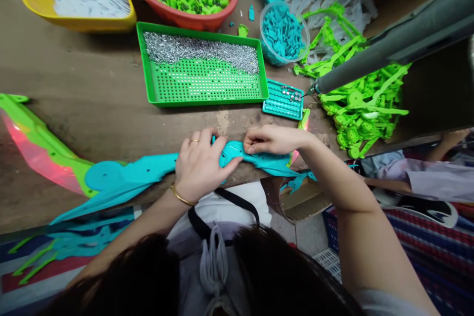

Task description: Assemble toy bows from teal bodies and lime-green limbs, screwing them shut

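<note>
A long bow-shaped plastic toy [137, 174], blue in the middle with green and clear pink ends, lies along the front edge of the table. My left hand [200, 165] grips its middle, fingers over the far side and thumb on the near side. Just to the right, my right hand [268, 139] is closed in a pinch against the toy's blue surface. Whatever is between those fingertips is hidden. Beyond the hands sit a green tray [203, 103] of small silver metal pieces and a small teal tray [277, 108] with a few tiny metal parts.
At the back are a yellow bin [85, 22] of thin pale strips, a red bowl [196, 19] of green parts and a clear tub [264, 47] of blue parts. A grey tool [388, 47] slants in over green parts [366, 103]. A person's sleeve [437, 177] shows at right.
</note>
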A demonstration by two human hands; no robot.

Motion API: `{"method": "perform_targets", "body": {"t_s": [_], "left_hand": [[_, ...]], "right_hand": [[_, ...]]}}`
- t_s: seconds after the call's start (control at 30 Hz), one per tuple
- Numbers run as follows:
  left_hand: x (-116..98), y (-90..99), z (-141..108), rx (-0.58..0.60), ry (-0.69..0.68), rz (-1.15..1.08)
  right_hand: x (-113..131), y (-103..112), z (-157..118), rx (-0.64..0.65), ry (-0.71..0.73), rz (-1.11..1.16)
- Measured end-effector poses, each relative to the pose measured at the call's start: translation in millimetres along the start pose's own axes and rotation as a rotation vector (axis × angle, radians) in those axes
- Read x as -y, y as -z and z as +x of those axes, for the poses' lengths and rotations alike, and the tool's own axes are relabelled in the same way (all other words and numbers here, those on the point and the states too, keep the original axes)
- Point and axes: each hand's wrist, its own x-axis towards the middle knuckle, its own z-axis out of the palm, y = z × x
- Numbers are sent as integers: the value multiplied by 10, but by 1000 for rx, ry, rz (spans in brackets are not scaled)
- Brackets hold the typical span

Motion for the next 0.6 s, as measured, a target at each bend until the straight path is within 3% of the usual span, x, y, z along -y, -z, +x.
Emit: {"method": "perform_targets", "body": {"t_s": [0.6], "left_hand": [[13,-20,-13,-54,-23,-11]], "right_hand": [[-3,-1,42,7,55,-48]]}}
